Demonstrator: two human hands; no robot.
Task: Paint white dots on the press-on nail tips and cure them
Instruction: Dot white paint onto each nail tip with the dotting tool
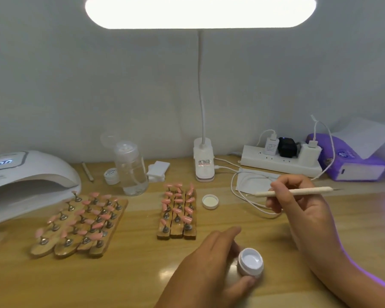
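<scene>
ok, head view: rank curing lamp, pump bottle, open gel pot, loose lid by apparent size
1. curing lamp, even cropped by the frame edge
2. pump bottle
3-4. open gel pot in the left hand looks bigger than the loose lid, but it is nearer the camera: unsure

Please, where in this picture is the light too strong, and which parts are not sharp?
Head view: the bar of the desk lamp is blown out to plain white; a pale glare patch lies on the table left of the white jar; purple light bleeds in at the right edge; the pink nail tips on the left holders look soft.
</scene>
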